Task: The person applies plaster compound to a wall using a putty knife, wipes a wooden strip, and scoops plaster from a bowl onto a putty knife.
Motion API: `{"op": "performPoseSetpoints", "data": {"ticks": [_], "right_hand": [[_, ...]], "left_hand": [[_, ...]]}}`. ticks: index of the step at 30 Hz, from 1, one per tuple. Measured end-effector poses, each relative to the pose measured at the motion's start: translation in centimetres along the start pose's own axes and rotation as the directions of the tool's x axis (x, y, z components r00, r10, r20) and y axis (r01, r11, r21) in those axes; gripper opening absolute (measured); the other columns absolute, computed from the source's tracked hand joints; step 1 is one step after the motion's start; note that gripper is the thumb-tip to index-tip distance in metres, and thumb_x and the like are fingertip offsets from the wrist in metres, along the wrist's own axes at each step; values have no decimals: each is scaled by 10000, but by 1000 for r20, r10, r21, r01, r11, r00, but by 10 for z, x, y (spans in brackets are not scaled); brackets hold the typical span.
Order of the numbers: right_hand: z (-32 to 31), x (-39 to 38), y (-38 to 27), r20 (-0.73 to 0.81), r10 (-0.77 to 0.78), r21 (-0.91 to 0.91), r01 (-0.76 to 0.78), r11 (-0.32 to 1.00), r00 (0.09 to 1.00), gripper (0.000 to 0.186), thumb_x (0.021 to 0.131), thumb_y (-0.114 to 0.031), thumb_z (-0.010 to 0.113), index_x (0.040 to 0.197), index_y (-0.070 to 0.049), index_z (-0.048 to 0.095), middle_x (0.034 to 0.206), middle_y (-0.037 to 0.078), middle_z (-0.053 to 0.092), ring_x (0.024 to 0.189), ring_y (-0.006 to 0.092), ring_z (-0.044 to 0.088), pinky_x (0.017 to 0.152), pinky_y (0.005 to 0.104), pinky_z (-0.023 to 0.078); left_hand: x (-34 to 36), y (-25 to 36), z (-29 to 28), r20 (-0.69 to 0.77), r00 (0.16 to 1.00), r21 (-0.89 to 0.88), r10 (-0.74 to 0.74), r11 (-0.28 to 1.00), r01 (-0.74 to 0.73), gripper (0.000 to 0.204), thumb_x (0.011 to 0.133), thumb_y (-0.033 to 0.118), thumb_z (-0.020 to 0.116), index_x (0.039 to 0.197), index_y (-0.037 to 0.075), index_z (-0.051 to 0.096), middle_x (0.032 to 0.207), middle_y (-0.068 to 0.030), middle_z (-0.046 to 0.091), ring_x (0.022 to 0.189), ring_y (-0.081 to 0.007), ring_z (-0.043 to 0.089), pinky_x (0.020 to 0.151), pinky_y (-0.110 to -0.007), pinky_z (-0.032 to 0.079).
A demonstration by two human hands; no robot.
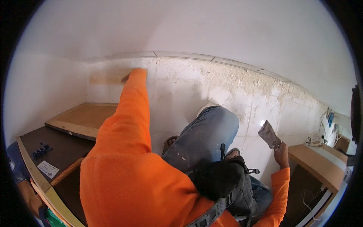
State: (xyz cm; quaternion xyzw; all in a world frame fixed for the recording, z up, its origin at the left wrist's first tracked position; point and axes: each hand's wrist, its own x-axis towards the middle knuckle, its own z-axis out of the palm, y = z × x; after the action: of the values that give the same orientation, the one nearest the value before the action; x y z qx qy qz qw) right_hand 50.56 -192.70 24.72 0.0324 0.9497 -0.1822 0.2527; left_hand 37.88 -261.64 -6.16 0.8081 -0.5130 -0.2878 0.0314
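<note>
In my right hand (281,154), out at the right, is a putty knife (269,135) with a broad grey blade, dirty with dried material. My fingers are closed at its lower end, and the blade points up and left. My left arm, in an orange sleeve, stretches far forward to the foot of the wall. There my left hand (126,78) is mostly hidden by the cuff, with only a dark sliver showing. It is at a flat tan strip (107,75) lying along the floor's edge; whether it grips or merely touches the strip cannot be made out.
White floor tiles (166,94) carry crumbly residue (219,73) along the skirting (185,56). Brown boards (87,115) and dark furniture (56,151) stand at left. A cardboard box (319,164) and loose cables (317,140) are at right. My bent knee (211,128) and black bag (238,185) take the middle.
</note>
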Motion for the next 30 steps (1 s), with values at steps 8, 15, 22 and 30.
{"op": "performPoseSetpoints", "data": {"ticks": [8, 15, 22, 30], "right_hand": [[-14, -13, -12, -220, -31, 156, 67, 986, 975, 320, 790, -69, 537, 1089, 40, 575, 892, 234, 633, 843, 385, 608, 752, 406, 465], [-15, -34, 10, -339, -75, 327, 192, 925, 938, 367, 845, -154, 551, 1163, 29, 548, 931, 159, 643, 851, 216, 607, 782, 348, 468], [6, -57, 28, -513, 236, 842, 430, 324, 826, 299, 901, -158, 557, 1117, 46, 526, 1029, 124, 611, 892, 199, 623, 796, 328, 528], [34, -77, 58, -674, 610, 692, 645, 324, 416, 309, 906, -146, 553, 1131, 53, 478, 1050, 145, 580, 904, 225, 625, 795, 359, 559]], "left_hand": [[-133, -57, -58, 254, 960, -589, 118, 806, 56, 364, 873, 163, 540, 1201, 124, 388, 869, -79, 486, 721, -159, 461, 570, -325, 424], [-310, -136, -158, 879, -149, -446, 452, 892, 77, 185, 891, 100, 529, 1071, 61, 506, 887, -52, 550, 728, -131, 526, 650, -254, 472], [-430, -120, -212, 756, -602, 96, -257, 953, -286, 378, 824, 139, 504, 1160, -32, 493, 1029, -129, 589, 882, -199, 612, 793, -320, 512], [-571, -207, -165, 677, -687, -48, -264, 916, -399, 416, 784, 92, 492, 1178, -36, 454, 1004, -129, 576, 840, -196, 601, 752, -340, 520]]}}
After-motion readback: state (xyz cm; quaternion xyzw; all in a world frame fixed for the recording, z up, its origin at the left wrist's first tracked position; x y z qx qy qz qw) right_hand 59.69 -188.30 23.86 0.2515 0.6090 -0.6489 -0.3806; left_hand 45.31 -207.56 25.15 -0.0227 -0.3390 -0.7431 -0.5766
